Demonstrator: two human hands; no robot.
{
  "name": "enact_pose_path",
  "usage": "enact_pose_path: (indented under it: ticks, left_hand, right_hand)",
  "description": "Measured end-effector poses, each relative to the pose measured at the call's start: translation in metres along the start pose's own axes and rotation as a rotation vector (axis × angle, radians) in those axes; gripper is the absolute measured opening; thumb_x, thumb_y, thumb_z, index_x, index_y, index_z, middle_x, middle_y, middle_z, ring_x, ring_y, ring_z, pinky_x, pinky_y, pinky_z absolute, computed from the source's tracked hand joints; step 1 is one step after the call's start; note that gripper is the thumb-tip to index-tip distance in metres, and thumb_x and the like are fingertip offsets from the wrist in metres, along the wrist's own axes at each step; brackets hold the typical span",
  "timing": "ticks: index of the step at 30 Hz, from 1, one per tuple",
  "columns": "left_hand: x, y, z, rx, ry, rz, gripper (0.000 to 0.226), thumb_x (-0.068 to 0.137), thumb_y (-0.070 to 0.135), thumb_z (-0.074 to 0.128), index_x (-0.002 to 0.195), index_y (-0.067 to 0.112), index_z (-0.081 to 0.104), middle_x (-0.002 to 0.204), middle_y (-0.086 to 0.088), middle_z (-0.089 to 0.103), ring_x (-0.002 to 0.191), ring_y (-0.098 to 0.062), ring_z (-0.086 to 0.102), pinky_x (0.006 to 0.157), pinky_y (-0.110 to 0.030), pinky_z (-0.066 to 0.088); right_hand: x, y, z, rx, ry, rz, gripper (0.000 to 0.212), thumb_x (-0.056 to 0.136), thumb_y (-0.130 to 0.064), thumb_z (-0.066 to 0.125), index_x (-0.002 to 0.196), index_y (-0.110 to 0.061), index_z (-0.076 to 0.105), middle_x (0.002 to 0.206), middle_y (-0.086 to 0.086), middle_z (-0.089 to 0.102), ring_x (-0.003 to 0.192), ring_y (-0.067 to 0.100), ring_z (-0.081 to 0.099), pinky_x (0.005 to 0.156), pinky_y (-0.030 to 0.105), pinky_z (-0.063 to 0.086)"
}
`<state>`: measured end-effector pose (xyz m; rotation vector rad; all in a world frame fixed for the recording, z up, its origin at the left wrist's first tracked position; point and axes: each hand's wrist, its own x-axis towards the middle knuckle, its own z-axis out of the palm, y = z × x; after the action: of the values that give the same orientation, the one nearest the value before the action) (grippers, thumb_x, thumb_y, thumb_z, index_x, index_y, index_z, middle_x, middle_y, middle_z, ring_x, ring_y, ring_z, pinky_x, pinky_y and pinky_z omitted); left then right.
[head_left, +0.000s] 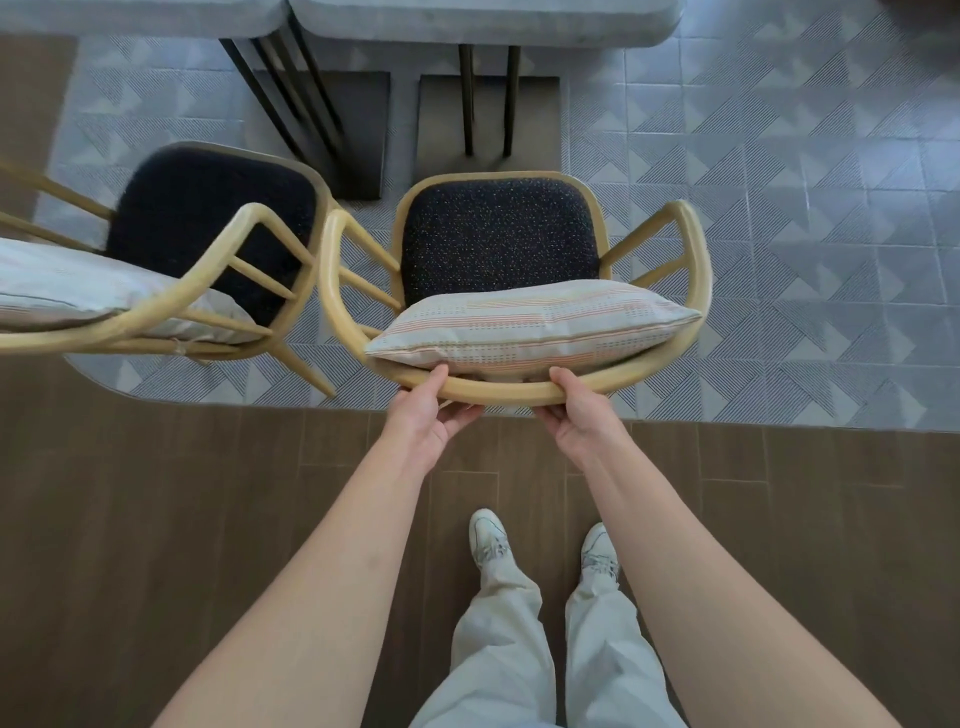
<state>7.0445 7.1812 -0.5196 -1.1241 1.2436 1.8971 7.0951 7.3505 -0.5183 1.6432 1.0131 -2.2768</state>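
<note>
I see both hands clamped on the wooden chair (498, 234). Left hand (423, 410) and right hand (579, 410) each grip its curved back rail (498, 393), thumbs on top, fingers curled under. The chair faces the grey table (488, 21), just beside a second chair (208, 228). A striped cushion (530, 327) lies on the seat against the rail, maybe touching the left thumb.

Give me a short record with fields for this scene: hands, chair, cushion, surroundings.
Left hand: grips the back rail of the chair
Right hand: grips the same rail, further right
Chair: light wood, dark speckled seat, facing the tables
Cushion: striped, on the seat against the rail
Left side: second chair, with its own cushion
Floor: patterned tiles under chairs, wood planks under the shoes
</note>
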Motion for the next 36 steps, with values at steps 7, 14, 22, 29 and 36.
enact_pose_path:
  ticks: [7,14,22,29,36]
  left_hand:
    - [0.001,-0.003,-0.005,0.099,0.050,0.038,0.037,0.096,0.023,0.068,0.127,0.009,0.053,0.112,-0.014,0.070,0.099,-0.033,0.073,0.074,-0.049,0.063]
    - [-0.008,-0.025,-0.014,0.185,0.062,0.089,0.033,0.094,0.029,0.071,0.118,0.011,0.061,0.105,-0.012,0.076,0.089,-0.028,0.077,0.081,-0.047,0.062]
    - [-0.030,-0.050,0.001,0.100,0.058,0.105,0.015,0.098,0.021,0.066,0.110,0.014,0.061,0.110,-0.013,0.074,0.099,-0.028,0.073,0.085,-0.046,0.060]
    - [-0.023,-0.042,0.011,-0.027,0.015,0.031,0.032,0.103,0.019,0.057,0.133,0.010,0.056,0.113,-0.015,0.072,0.102,-0.028,0.072,0.081,-0.045,0.059]
    - [-0.019,-0.026,0.003,-0.052,-0.021,-0.043,0.027,0.103,0.011,0.055,0.130,0.007,0.053,0.117,-0.020,0.068,0.093,-0.030,0.072,0.074,-0.045,0.059]
  right_hand:
    - [-0.005,0.004,-0.011,-0.106,-0.005,-0.051,0.041,0.096,-0.030,0.066,0.127,-0.005,0.053,0.119,0.015,0.068,0.098,0.028,0.073,0.088,0.046,0.060]
    - [-0.017,-0.004,-0.041,-0.138,0.122,-0.178,0.024,0.098,-0.012,0.062,0.119,-0.001,0.057,0.117,0.014,0.068,0.098,0.023,0.073,0.092,0.040,0.059]
    - [-0.024,-0.007,-0.037,-0.036,0.021,-0.142,0.027,0.101,-0.010,0.057,0.125,0.001,0.054,0.111,0.015,0.069,0.095,0.023,0.073,0.099,0.042,0.055]
    - [-0.024,-0.011,-0.036,-0.037,-0.027,-0.114,0.011,0.099,-0.009,0.059,0.110,-0.010,0.060,0.117,0.010,0.068,0.100,0.026,0.072,0.096,0.043,0.056]
    - [-0.026,-0.003,-0.019,-0.008,0.040,-0.124,0.021,0.097,-0.004,0.062,0.117,-0.003,0.058,0.113,0.013,0.070,0.089,0.023,0.075,0.086,0.037,0.060]
